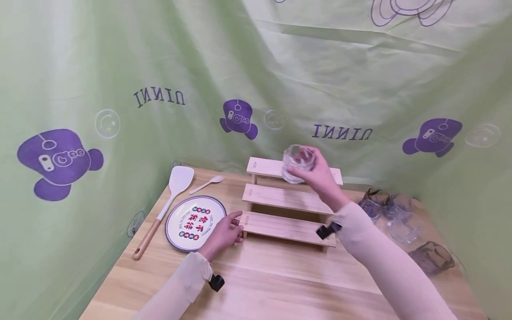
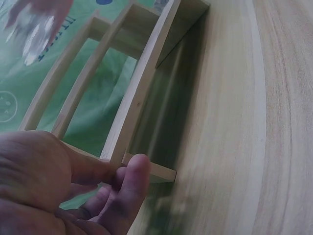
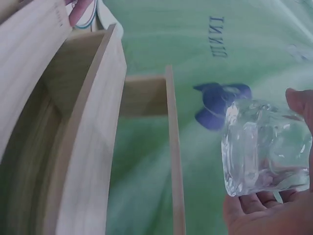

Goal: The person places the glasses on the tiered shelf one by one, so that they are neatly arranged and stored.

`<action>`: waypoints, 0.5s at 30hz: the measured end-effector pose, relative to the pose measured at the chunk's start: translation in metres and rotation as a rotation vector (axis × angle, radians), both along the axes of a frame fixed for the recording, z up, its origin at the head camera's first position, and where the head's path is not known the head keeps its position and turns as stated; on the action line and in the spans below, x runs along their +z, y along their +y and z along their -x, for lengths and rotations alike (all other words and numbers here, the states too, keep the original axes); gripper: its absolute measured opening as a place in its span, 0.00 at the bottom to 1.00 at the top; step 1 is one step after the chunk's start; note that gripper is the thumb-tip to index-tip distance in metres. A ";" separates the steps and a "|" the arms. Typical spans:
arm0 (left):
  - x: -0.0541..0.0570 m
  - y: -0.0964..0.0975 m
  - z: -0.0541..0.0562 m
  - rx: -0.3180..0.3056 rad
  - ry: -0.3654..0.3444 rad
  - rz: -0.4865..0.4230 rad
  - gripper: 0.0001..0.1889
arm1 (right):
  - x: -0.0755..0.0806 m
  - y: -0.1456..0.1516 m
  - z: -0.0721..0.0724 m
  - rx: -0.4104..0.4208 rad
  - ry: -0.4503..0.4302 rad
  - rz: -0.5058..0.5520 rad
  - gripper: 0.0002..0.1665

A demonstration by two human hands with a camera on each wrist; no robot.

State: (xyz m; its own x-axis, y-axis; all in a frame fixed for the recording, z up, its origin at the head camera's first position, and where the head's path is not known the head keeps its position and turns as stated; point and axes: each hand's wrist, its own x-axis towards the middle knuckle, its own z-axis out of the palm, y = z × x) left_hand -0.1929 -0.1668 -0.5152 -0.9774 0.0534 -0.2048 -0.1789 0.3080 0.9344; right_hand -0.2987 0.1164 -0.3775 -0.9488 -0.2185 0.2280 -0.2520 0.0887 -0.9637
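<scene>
A three-step wooden rack [image 1: 286, 229] stands on the table. My left hand [image 1: 225, 231] pinches the left end of its lowest step, thumb and fingers around the board's end in the left wrist view. My right hand [image 1: 322, 178] holds a clear, angular drinking glass [image 1: 294, 171] up by its sides. In the head view the glass overlaps the top step [image 1: 266, 166]. From the right wrist, a gap shows between the glass [image 3: 264, 152] and the rack's back board [image 3: 174, 161], with fingers under the glass and the thumb above it.
Left of the rack lie a white plate [image 1: 216, 209] with red lettering, a spatula [image 1: 174, 191] with a wooden handle and a small spoon [image 1: 206, 184]. Several glasses, among them a dark one [image 1: 432, 258], stand at the right. A green curtain [image 1: 192, 129] hangs behind the table.
</scene>
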 end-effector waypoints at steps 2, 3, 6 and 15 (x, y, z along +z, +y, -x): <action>0.000 0.001 0.001 -0.007 0.004 -0.013 0.31 | 0.001 -0.024 0.014 0.016 0.000 0.015 0.52; 0.000 0.002 0.001 -0.008 0.005 -0.015 0.31 | 0.000 -0.034 0.020 0.018 -0.004 0.019 0.51; 0.000 0.006 0.001 -0.012 0.012 -0.015 0.31 | -0.003 -0.057 0.034 0.007 -0.027 0.002 0.52; 0.001 0.000 -0.003 0.016 0.013 -0.034 0.31 | -0.011 -0.093 0.053 -0.026 -0.091 -0.039 0.52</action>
State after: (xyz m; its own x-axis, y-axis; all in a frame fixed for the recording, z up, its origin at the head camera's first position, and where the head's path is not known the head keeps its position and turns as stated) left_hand -0.1902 -0.1664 -0.5137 -0.9808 0.0443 -0.1900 -0.1710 0.2732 0.9466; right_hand -0.3520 0.0237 -0.3886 -0.9707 -0.2007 0.1320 -0.1603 0.1319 -0.9782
